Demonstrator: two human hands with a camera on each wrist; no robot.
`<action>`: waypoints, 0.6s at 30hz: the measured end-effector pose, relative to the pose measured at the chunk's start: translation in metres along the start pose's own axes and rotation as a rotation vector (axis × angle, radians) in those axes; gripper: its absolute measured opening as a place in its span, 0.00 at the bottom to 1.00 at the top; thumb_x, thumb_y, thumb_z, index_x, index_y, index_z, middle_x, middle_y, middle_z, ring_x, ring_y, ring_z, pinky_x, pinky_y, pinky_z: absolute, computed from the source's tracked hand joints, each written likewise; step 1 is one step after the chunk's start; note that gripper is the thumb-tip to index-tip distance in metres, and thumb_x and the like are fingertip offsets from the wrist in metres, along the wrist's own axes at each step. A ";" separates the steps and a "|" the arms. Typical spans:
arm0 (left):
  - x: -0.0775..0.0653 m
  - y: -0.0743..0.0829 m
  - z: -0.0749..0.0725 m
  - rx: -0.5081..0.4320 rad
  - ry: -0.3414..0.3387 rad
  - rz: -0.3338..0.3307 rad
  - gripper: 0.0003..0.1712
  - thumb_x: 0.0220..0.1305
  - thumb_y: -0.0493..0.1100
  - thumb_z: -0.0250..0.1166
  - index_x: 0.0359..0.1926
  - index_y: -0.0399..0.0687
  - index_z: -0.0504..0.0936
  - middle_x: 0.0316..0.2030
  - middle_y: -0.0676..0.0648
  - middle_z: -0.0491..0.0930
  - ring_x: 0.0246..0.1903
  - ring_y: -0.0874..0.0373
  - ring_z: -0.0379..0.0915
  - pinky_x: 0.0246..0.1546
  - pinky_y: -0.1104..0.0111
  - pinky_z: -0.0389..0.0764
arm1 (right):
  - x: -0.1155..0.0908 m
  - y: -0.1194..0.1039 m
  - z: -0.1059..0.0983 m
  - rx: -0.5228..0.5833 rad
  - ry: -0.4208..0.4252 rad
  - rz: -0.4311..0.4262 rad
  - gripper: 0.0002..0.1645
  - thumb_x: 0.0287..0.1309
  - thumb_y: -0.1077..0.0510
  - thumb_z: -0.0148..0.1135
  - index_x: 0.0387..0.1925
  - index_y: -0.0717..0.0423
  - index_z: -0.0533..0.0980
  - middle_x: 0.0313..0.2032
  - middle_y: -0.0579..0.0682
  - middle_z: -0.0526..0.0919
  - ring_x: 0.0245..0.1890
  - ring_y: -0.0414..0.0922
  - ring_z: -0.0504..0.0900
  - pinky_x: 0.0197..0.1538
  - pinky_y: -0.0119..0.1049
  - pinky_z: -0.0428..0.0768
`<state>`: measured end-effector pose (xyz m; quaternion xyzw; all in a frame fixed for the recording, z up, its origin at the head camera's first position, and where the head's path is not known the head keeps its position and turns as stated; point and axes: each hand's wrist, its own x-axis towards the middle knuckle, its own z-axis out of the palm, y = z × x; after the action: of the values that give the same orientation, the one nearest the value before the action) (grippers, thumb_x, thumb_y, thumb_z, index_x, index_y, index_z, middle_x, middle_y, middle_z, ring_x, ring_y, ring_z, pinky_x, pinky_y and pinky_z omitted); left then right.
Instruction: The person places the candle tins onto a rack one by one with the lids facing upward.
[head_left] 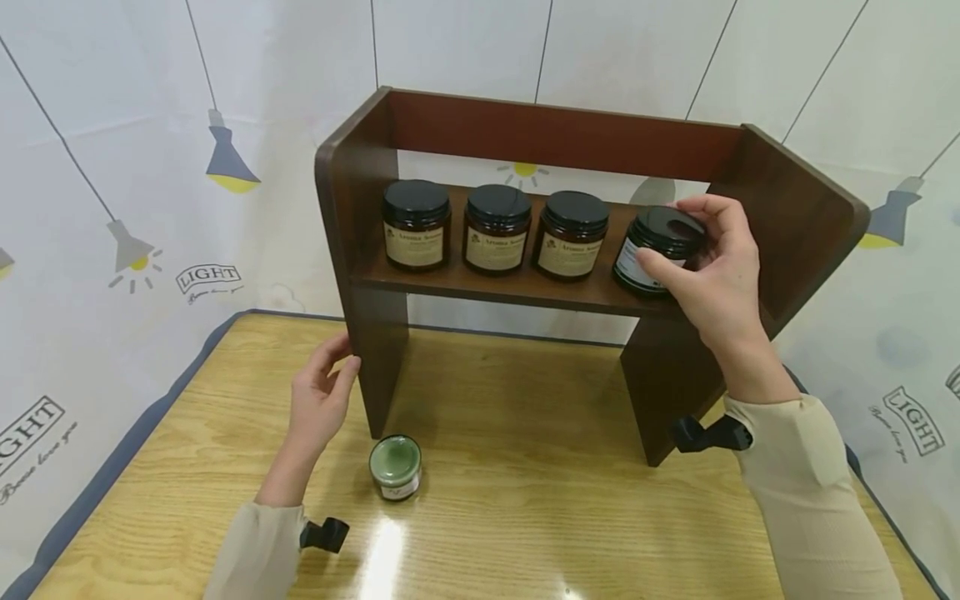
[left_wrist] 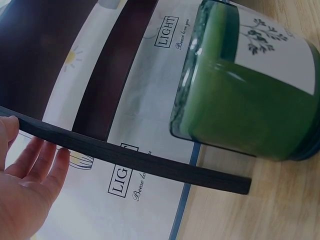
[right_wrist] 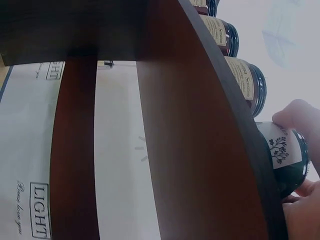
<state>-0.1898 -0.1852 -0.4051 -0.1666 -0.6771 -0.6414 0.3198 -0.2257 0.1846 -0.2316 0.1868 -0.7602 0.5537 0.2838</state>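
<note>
A dark brown wooden shelf (head_left: pixel 480 293) stands on the table. My right hand (head_left: pixel 716 271) grips a dark jar (head_left: pixel 660 229) with a black lid at the right end of its board. In the right wrist view, that green jar (right_wrist: pixel 287 172) bears a white label with a tree drawing, and my thumb lies on the label. My left hand (head_left: pixel 318 404) holds the front edge of the shelf's left side panel (left_wrist: pixel 135 156), thumb on one face and fingers on the other. Three brown jars (head_left: pixel 497 229) with black lids and beige labels line the board to the left.
A green glass candle jar (head_left: pixel 396 467) with a white label sits on the wooden table (head_left: pixel 517 517), in front of the shelf's left leg. Behind the shelf hangs a white backdrop (head_left: pixel 285 67) printed with lamps and lettering.
</note>
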 end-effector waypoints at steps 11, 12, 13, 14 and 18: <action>0.000 -0.001 0.000 0.000 0.001 -0.005 0.16 0.59 0.19 0.53 0.49 0.16 0.70 0.43 0.62 0.77 0.44 0.67 0.73 0.42 0.80 0.76 | 0.004 0.002 -0.003 -0.013 -0.050 0.065 0.31 0.46 0.73 0.66 0.53 0.56 0.68 0.49 0.46 0.70 0.49 0.42 0.71 0.51 0.22 0.73; 0.000 -0.001 0.000 -0.001 0.000 -0.005 0.16 0.59 0.19 0.53 0.49 0.16 0.70 0.43 0.62 0.77 0.44 0.67 0.73 0.42 0.80 0.76 | 0.005 0.002 -0.003 -0.019 -0.057 0.067 0.30 0.46 0.73 0.66 0.53 0.57 0.68 0.49 0.46 0.70 0.49 0.41 0.71 0.51 0.22 0.73; 0.000 -0.002 0.000 -0.001 0.001 -0.004 0.16 0.59 0.19 0.53 0.49 0.16 0.70 0.43 0.62 0.77 0.44 0.67 0.73 0.42 0.80 0.76 | 0.005 0.001 -0.003 -0.023 -0.065 0.067 0.30 0.47 0.72 0.66 0.53 0.57 0.69 0.49 0.46 0.70 0.49 0.41 0.71 0.50 0.22 0.73; 0.000 -0.002 0.000 -0.001 0.000 -0.004 0.16 0.59 0.19 0.53 0.49 0.16 0.70 0.43 0.62 0.77 0.44 0.67 0.73 0.42 0.80 0.76 | 0.006 0.001 -0.003 -0.018 -0.071 0.066 0.30 0.46 0.72 0.66 0.53 0.58 0.70 0.49 0.46 0.70 0.49 0.42 0.72 0.50 0.22 0.73; 0.000 -0.003 0.000 -0.003 -0.002 0.001 0.16 0.59 0.19 0.53 0.49 0.16 0.70 0.43 0.61 0.77 0.44 0.66 0.73 0.42 0.80 0.77 | 0.007 0.000 -0.003 -0.016 -0.101 0.046 0.29 0.47 0.72 0.66 0.54 0.60 0.72 0.49 0.46 0.72 0.47 0.42 0.73 0.48 0.22 0.74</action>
<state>-0.1915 -0.1860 -0.4075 -0.1682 -0.6765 -0.6421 0.3191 -0.2308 0.1879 -0.2264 0.1948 -0.7820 0.5440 0.2336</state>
